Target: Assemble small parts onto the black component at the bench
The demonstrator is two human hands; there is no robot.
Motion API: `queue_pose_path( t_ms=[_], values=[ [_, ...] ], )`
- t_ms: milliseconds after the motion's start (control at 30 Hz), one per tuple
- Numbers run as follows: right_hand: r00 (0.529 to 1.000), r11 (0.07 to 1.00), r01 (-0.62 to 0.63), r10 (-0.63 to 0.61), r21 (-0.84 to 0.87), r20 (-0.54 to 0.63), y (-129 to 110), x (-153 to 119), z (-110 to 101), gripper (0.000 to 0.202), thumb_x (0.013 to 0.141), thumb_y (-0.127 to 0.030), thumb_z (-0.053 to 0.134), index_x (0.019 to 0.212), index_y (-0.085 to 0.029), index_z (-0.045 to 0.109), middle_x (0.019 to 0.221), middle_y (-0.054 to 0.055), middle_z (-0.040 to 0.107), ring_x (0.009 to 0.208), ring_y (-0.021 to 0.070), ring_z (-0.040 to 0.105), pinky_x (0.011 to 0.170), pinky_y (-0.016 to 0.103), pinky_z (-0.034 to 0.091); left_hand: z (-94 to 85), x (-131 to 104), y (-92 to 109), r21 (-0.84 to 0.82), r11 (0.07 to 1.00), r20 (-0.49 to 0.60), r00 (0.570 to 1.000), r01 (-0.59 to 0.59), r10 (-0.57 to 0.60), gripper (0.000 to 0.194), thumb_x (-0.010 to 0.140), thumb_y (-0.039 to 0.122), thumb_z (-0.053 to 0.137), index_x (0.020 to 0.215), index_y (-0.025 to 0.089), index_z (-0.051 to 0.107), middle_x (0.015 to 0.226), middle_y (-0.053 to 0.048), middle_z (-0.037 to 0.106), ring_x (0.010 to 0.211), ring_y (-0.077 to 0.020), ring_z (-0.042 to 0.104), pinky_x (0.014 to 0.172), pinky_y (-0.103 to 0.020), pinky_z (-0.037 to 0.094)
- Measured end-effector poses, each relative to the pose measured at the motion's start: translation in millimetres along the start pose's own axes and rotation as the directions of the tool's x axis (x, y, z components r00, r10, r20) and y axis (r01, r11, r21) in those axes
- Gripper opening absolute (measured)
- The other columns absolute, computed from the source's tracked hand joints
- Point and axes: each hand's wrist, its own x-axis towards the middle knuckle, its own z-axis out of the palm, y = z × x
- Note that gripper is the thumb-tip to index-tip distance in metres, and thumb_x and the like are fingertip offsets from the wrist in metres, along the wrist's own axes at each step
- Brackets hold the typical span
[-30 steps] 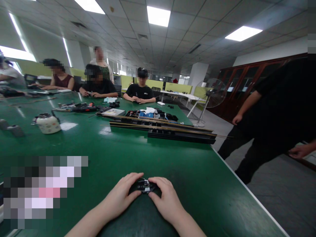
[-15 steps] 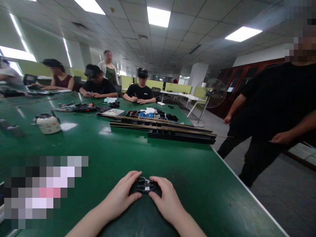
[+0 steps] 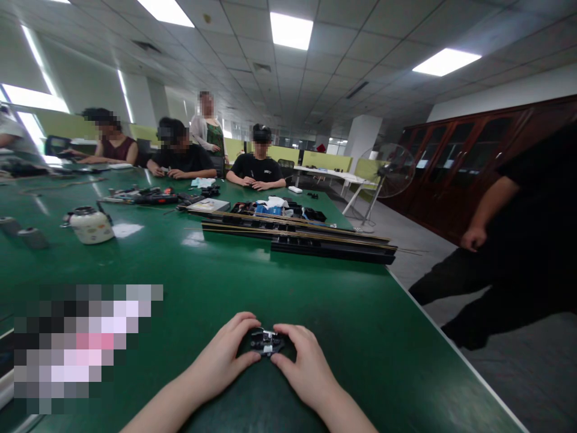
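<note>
both hands, left hand (image 3: 223, 359) and right hand (image 3: 303, 365), pinch the small black part (image 3: 267, 341) on the green table (image 3: 315, 300); uneven squeeze could flick it off the near edge.

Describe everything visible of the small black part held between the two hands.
The small black part is a flat, dark piece, plastic by its look, with a pale metal bit on top. It lies low on the green table, near its front edge. The left hand and right hand pinch it from either side. Finer detail is too small to tell.
</note>
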Motion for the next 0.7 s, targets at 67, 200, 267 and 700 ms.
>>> queue_pose_path(
  t_ms=[67, 200, 267, 700],
  values=[
    [1.000, 1.000, 0.000, 0.000, 0.005, 0.003, -0.7, 0.1, -0.2, 0.038, 0.067, -0.015, 0.062, 0.104, -0.026, 0.060, 0.105, 0.003, 0.063, 0.102, 0.0223, 0.055, 0.091, 0.038, 0.040, -1.6, 0.0, 2.3, -0.013, 1.000, 0.006, 1.000, -0.013, 0.013, 0.032, 0.072, 0.021, 0.060, 0.103, 0.024, 0.053, 0.112, -0.006, 0.055, 0.106, -0.0221, 0.051, 0.093, -0.037, 0.042],
    [1.000, 0.999, 0.008, -0.008, 0.042, 0.003, -3.6, 0.5, -2.3, 0.035, 0.069, -0.013, 0.060, 0.101, -0.026, 0.061, 0.105, 0.002, 0.063, 0.102, 0.0205, 0.055, 0.092, 0.038, 0.039, -2.0, -1.6, 2.0, -0.025, 1.000, -0.001, 1.000, -0.005, 0.005, 0.032, 0.074, 0.022, 0.058, 0.105, 0.025, 0.052, 0.107, -0.004, 0.058, 0.099, -0.0205, 0.054, 0.087, -0.035, 0.045],
    [1.000, 0.998, 0.029, -0.030, 0.059, 0.008, -5.4, 0.6, -3.7, 0.033, 0.070, -0.012, 0.059, 0.100, -0.026, 0.062, 0.106, 0.002, 0.063, 0.103, 0.0196, 0.054, 0.093, 0.037, 0.039, -0.6, -2.8, -0.4, -0.028, 0.999, -0.007, 1.000, 0.026, -0.027, 0.035, 0.074, 0.022, 0.058, 0.108, 0.026, 0.051, 0.106, -0.003, 0.060, 0.097, -0.0202, 0.056, 0.086, -0.034, 0.045],
    [0.998, 0.998, 0.054, -0.054, 0.012, 0.025, -5.5, -0.6, -1.2, 0.022, 0.069, -0.019, 0.067, 0.090, -0.028, 0.066, 0.103, 0.002, 0.063, 0.101, 0.0196, 0.053, 0.090, 0.035, 0.038, 1.9, -2.1, -2.4, -0.057, 0.998, 0.020, 1.000, -0.009, 0.010, 0.034, 0.074, 0.026, 0.059, 0.108, 0.025, 0.053, 0.105, -0.004, 0.061, 0.098, -0.0211, 0.056, 0.088, -0.036, 0.044]
  ],
)
